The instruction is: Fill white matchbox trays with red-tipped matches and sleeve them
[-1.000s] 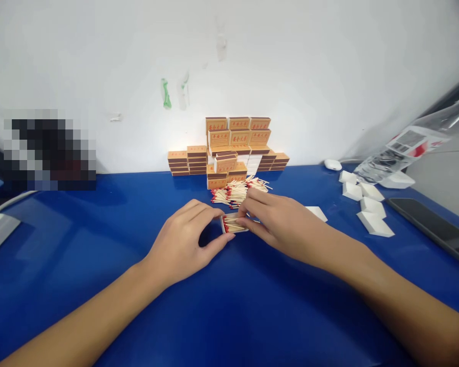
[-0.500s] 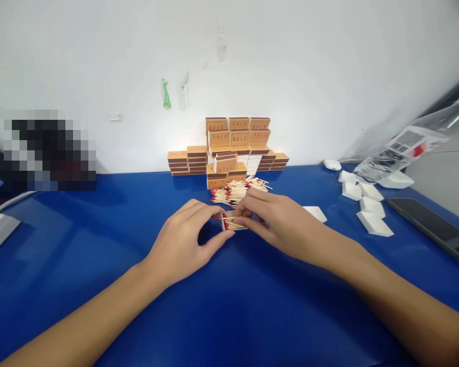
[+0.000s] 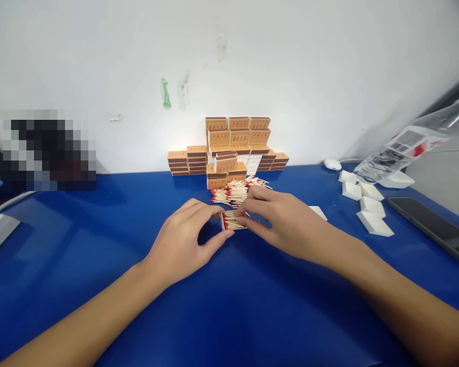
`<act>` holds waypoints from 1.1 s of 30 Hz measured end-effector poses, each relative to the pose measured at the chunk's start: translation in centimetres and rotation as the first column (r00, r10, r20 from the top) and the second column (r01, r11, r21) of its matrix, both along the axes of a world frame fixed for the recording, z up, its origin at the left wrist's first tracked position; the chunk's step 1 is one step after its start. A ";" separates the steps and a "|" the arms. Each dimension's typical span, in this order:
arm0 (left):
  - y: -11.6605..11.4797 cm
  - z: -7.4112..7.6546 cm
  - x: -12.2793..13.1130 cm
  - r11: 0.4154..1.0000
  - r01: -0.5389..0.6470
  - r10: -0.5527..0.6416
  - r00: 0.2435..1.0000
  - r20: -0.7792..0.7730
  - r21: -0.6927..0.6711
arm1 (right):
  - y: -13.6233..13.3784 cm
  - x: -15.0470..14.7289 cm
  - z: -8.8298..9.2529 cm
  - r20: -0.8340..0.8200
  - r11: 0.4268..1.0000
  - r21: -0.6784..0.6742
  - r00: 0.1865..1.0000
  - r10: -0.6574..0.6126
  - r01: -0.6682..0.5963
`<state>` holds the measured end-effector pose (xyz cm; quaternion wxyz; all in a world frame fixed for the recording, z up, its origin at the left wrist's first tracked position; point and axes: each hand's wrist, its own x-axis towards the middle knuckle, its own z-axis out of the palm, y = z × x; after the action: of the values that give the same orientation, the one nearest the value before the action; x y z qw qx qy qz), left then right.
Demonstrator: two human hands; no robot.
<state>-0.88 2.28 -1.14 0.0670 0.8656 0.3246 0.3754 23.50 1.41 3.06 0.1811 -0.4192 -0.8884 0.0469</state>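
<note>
Right hand (image 3: 277,216) slightly shifted since half second ago, knuckles nearer back edge of bench (image 3: 214,316), hiding more of white piece (image 3: 319,212). Matches (image 3: 231,224) in small tray (image 3: 231,213) rearranged: match head earlier at left wall's outer side gone from there. Tray slightly nearer back edge than one second ago.

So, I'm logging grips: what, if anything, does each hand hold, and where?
Left hand: tray, by its sides, left end. Right hand: at the matches inside, grip unclear.
</note>
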 end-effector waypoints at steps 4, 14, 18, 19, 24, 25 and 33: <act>0.0 0.0 0.0 1.000 -0.002 0.002 1.000 0.016 0.001 | 0.0 -0.1 -0.1 -0.058 1.000 0.006 0.998 -0.007 0.007; 0.1 -0.1 -0.1 1.000 -0.009 0.009 1.000 0.024 -0.002 | 0.4 0.2 -0.1 -0.127 1.000 -0.003 0.992 -0.018 0.018; 0.0 0.0 0.0 1.000 -0.004 0.004 1.000 0.011 0.002 | 0.3 0.3 0.0 -0.072 0.999 0.038 0.997 -0.007 0.010; 0.0 0.0 0.0 1.000 -0.002 0.002 1.000 0.011 0.002 | 0.3 0.3 -0.1 -0.068 0.999 0.045 0.998 -0.001 0.004; -0.1 0.1 -0.1 1.000 0.017 -0.017 1.000 0.022 0.002 | 0.2 0.2 -0.3 -0.047 0.999 0.053 0.999 0.010 -0.008; -0.1 0.1 -0.1 1.000 0.022 -0.022 1.000 0.023 0.004 | 0.2 0.2 -0.3 -0.044 0.999 0.052 0.999 0.013 -0.011; -0.1 0.1 -0.1 0.999 0.027 -0.027 1.000 0.009 -0.030 | 0.2 0.0 -0.2 -0.044 0.998 0.049 0.998 0.042 -0.040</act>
<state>-0.93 2.21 -1.06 0.0866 0.8672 0.3182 0.3732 23.55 1.59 2.82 0.2104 -0.3953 -0.8933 0.0385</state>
